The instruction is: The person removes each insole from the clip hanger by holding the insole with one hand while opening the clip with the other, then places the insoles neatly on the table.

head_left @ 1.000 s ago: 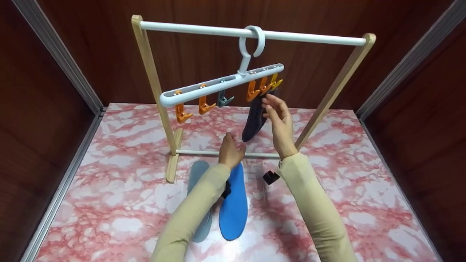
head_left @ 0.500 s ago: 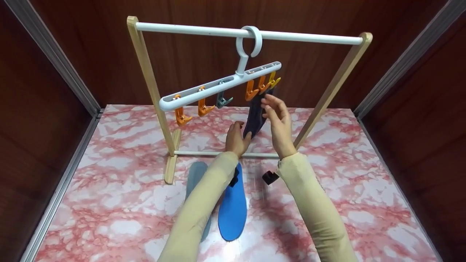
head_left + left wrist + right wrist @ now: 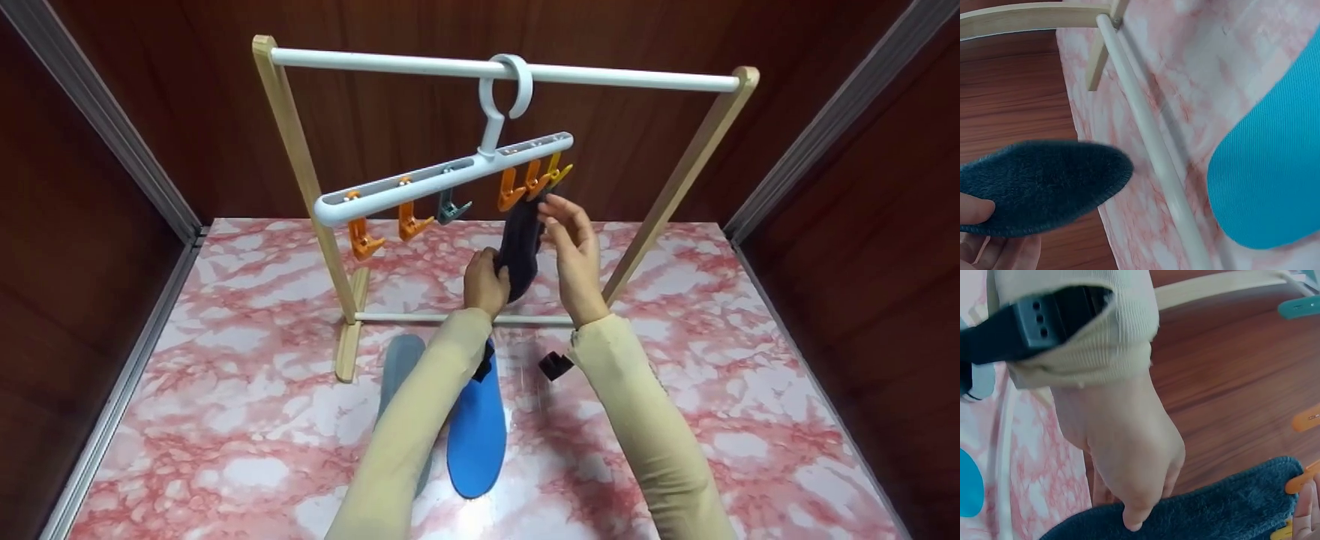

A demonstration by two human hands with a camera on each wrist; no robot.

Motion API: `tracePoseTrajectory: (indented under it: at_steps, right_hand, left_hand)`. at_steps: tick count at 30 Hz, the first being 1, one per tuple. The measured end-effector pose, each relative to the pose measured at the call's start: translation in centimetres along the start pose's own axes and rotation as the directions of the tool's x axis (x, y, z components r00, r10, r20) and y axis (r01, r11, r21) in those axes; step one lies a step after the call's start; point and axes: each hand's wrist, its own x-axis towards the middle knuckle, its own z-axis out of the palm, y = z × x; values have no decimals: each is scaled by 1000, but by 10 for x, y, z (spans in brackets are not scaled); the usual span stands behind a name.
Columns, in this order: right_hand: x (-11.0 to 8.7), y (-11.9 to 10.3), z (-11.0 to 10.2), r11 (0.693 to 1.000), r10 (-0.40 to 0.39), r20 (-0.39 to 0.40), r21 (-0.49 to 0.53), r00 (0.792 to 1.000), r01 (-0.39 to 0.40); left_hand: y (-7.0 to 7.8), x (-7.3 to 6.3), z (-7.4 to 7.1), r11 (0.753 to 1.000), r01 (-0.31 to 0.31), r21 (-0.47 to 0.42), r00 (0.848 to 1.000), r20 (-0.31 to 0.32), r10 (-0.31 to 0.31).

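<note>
A dark fleecy insole (image 3: 519, 251) hangs under the right end of the pale blue clip hanger (image 3: 450, 176). An orange clip (image 3: 1300, 481) and a yellow clip (image 3: 1282, 531) sit at its top corners. My left hand (image 3: 486, 281) pinches the insole lower down, thumb on its near face in the left wrist view. My right hand (image 3: 576, 251) is beside its upper edge, fingers loosely bent, thumb and forefinger apart. Only its fingertips (image 3: 1304, 512) show in the right wrist view, by the clips; whether they touch the insole is hard to tell.
The hanger hooks over the white rail (image 3: 637, 78) of a wooden-legged rack. Other clips, orange and one dark green (image 3: 450, 206), hang from it. On the pink marbled table (image 3: 247, 472) lie a blue insole (image 3: 478, 435) and a grey insole (image 3: 401, 367), partly under my left arm.
My left hand has risen from above the blue insole and taken hold of the dark insole, whose lower part has turned. The hanger sits slightly further left; my right hand has hardly moved.
</note>
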Motion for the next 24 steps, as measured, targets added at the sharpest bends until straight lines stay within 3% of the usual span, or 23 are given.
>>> tracePoseTrajectory:
  at_steps: [5,10,24]
  right_hand:
    - [2,0,-2,1000,-20,-19,3,1000,20]
    - [6,-3,-3,996,-25,-29,-92,999,22]
    - [15,-11,0,984,44,-24,-173,999,-47]
  left_hand:
    - [1,-4,-7,999,12,-48,999,36,-11]
    - [4,-13,-14,997,28,-70,996,83,-22]
    - [7,-32,-22,990,-49,-132,993,97,62]
